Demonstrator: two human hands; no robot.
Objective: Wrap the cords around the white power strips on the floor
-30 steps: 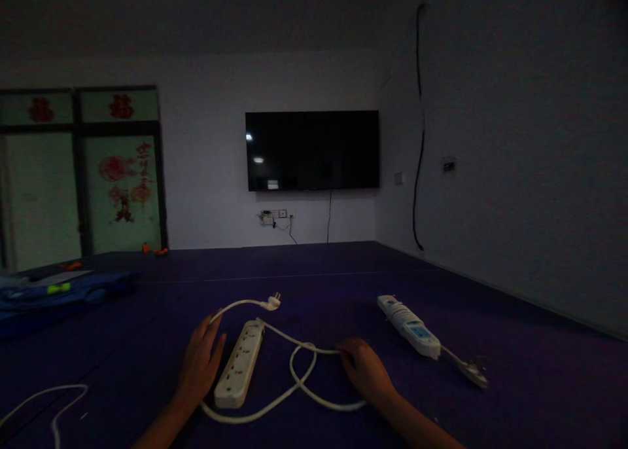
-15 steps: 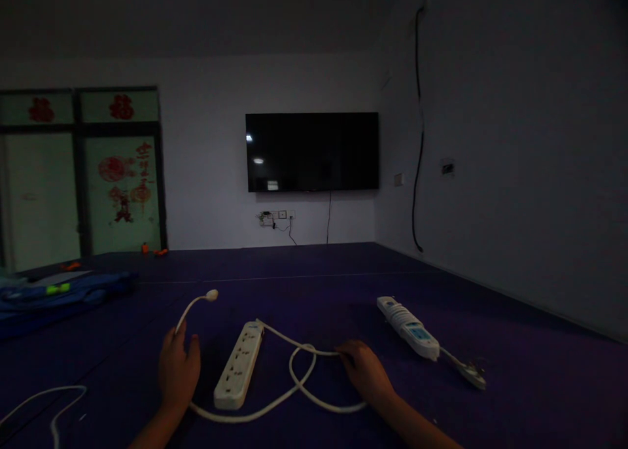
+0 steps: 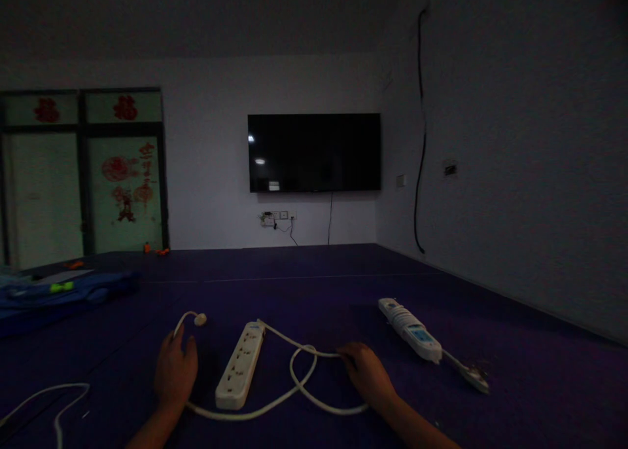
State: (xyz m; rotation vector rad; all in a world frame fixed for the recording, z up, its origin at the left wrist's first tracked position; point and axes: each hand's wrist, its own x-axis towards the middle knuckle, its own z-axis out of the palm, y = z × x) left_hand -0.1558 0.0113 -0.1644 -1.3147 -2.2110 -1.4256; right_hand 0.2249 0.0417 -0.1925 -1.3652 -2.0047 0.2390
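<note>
A white power strip (image 3: 239, 368) lies on the dark purple floor (image 3: 314, 285) between my hands. Its white cable (image 3: 294, 380) loops to the right and runs back under to the left. My left hand (image 3: 174, 369) rests left of the strip, fingers closed around the cable near its plug (image 3: 199, 319), which sticks up just beyond the fingertips. My right hand (image 3: 366, 373) lies on the cable loop's right side, fingers curled over it.
A second power strip (image 3: 409, 329) with wound cable and a plug (image 3: 475, 376) lies to the right. Another white cable (image 3: 49, 400) curls at bottom left. Blue items (image 3: 59, 292) sit at far left. A wall-mounted television (image 3: 314, 152) and glass doors (image 3: 83, 174) stand ahead.
My left hand pulled the cable end and plug leftward and down, from beyond the strip to a spot left of it. My right hand stayed on the loop.
</note>
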